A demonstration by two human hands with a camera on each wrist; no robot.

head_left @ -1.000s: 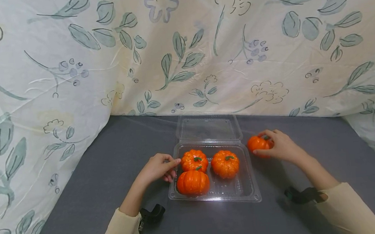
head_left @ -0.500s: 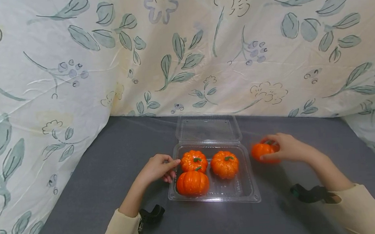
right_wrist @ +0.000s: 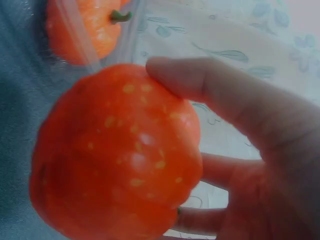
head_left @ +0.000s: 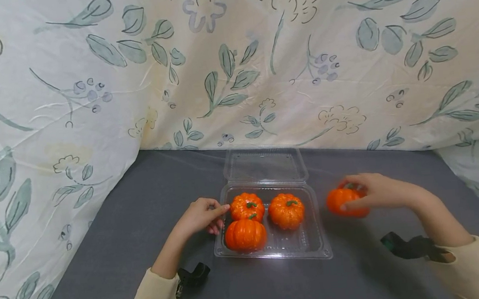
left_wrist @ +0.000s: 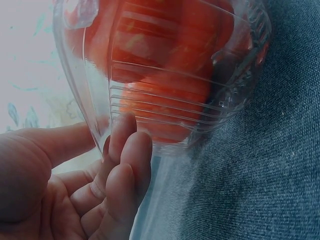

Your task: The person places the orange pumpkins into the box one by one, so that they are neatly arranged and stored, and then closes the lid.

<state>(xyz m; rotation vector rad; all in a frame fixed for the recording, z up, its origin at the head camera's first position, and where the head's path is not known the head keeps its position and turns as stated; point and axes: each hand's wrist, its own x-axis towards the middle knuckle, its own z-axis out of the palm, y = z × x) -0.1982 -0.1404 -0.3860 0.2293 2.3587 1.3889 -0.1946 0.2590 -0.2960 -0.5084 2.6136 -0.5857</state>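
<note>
In the head view, my right hand (head_left: pixel 382 192) grips a small orange pumpkin (head_left: pixel 340 202) to the right of a clear plastic clamshell container (head_left: pixel 275 256). Its yellow-flecked side fills much of the right wrist view, with my thumb (right_wrist: pixel 187 75) over the edge. My left hand (head_left: pixel 201 217) pinches the container's left rim; the left wrist view has the thumb on one side and fingertips on the other. Inside the container sit three more pumpkins: one at back left (head_left: pixel 247 206), one at front left (head_left: pixel 245 236) and one toward the right (head_left: pixel 286 211).
The container's lid (head_left: pixel 265 166) lies folded back behind it on the grey cloth (head_left: pixel 158 188). A flower-print curtain (head_left: pixel 200 77) closes off the back and sides. Dark wrist camera mounts (head_left: pixel 194 275) hang below both wrists.
My right hand has moved right and a little nearer to me, carrying the pumpkin away from the container. My left hand has kept its place on the rim.
</note>
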